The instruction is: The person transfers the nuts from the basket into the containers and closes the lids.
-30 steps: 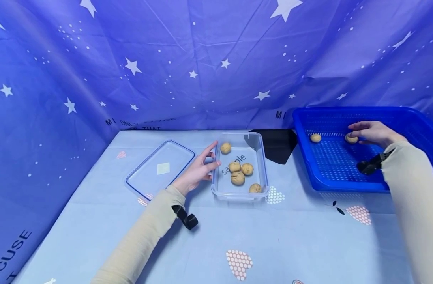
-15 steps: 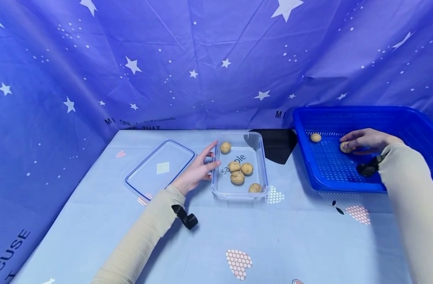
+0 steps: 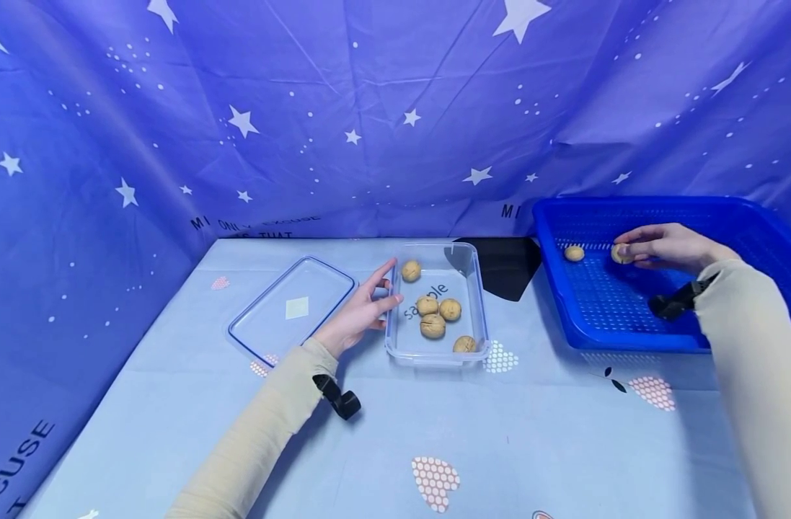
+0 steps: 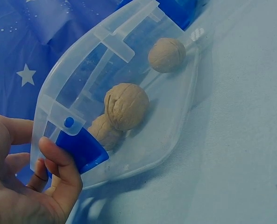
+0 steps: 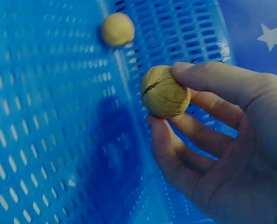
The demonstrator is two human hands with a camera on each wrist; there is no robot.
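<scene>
My right hand [image 3: 681,245] is inside the blue basket [image 3: 577,333], holding a walnut [image 5: 164,93] between thumb and fingertips. The right wrist view shows a dark seam across its shell. Another walnut [image 3: 574,254] lies nearby, close to the basket's left wall. At the left side of a clear plastic box [image 3: 438,356], my left hand [image 3: 358,316] holds the box's wall by the rim, beside a blue latch [image 4: 84,151] in the left wrist view. Several walnuts [image 3: 432,326] lie in the box; one [image 3: 411,271] is in the back left corner, another [image 3: 464,344] at the front right.
Left of the box, a clear lid [image 3: 272,308] with a blue rim lies on the tablecloth [image 3: 343,461]. A black patch [image 3: 508,270] lies between box and basket. The starry blue curtain [image 3: 369,108] hangs behind the table's back edge.
My right hand has taken hold of the walnut in the basket and moved left with it, toward the other walnut. My left hand and the box have stayed in place.
</scene>
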